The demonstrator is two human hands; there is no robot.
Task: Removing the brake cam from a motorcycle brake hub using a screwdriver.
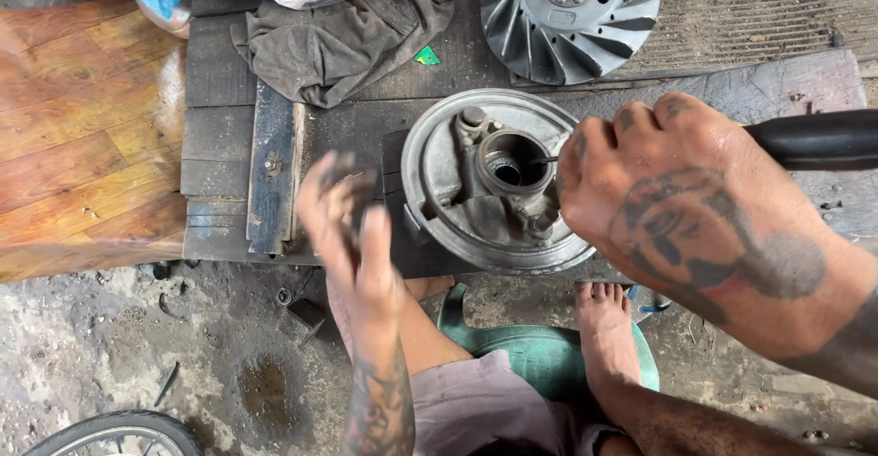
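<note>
Now right hand (pixel 677 209) clenched on black-handled tool (pixel 814 139) over round metal housing (pixel 494 182); left hand (pixel 352 227) blurred, grip unclear.

A round metal hub plate (pixel 494 186) of dull grey cast metal, smeared with grime, is seen at the centre, its bore ringed by brighter bare steel. A finned metal fan wheel (pixel 569 19), matt grey, lies far right. The tabletop (pixel 229 136) is made of dark, rough, weathered wood planks. A crumpled grey cloth (pixel 343 35), soft and matt, is laid far left. A smooth black handle (pixel 814 139) is gripped by the right hand (pixel 677 191). Glossy varnished wood flooring (pixel 82 136) is shown left; rough stained concrete (pixel 183 355) lies near.
</note>
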